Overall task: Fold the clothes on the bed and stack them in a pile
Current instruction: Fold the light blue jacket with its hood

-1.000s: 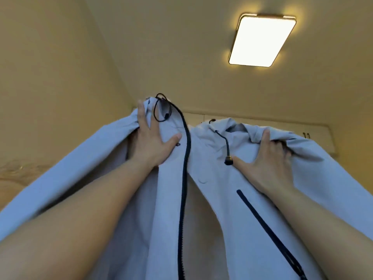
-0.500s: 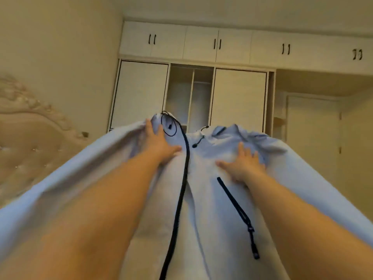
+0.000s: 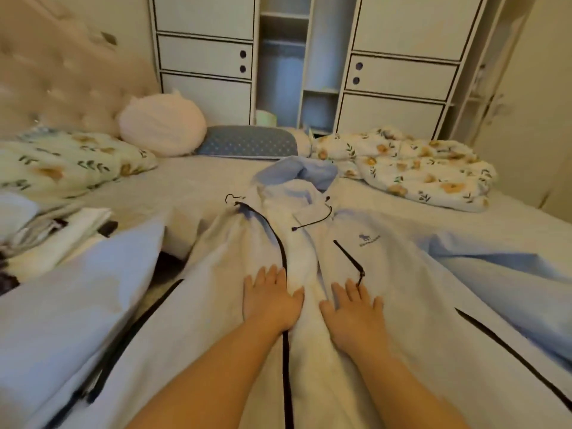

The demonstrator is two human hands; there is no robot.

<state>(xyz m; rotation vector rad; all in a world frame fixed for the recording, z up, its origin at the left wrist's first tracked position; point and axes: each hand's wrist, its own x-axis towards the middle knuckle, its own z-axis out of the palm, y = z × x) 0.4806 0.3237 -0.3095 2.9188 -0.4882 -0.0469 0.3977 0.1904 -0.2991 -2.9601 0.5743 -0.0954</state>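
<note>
Pressing one jacket [image 3: 387,267] flat: left hand [image 3: 270,300], right hand [image 3: 353,311].

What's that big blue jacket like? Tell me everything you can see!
The jacket is pale blue, thin, smooth cloth, spread front-up on the bed. Its black front zipper is open, and black drawcords trail from the hood at the far end. It has a slanted chest zipper, black pocket zippers and a small dark logo. The left hand and right hand press flat on it.

A home bedroom: bed [image 3: 198,178] (tufted headboard [image 3: 55,75]), wardrobe [image 3: 399,57].
</note>
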